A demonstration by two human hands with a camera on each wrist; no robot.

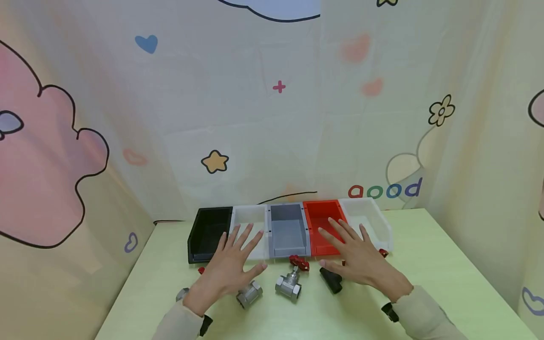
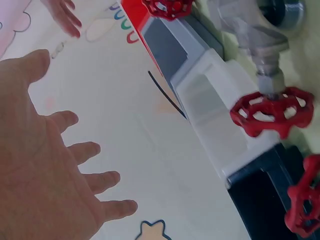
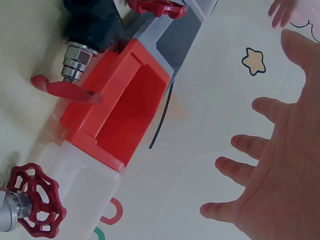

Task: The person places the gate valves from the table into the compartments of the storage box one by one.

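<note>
Left grip (image 1: 228, 268) and right grip (image 1: 362, 259) spread wide, holding nothing. Bins (image 1: 291, 249) sit near the far edge of the tabletop (image 1: 433, 278) — maybe giving the valves (image 1: 289, 285) room.

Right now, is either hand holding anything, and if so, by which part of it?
Nothing is held: the left hand and right hand both have spread, empty fingers, and the silver valve between them in the head view is untouched.

red-handled valves (image 1: 289, 285): 5 | open-topped bins (image 1: 290, 233): 5 | bare hands (image 1: 229, 267): 2
</note>
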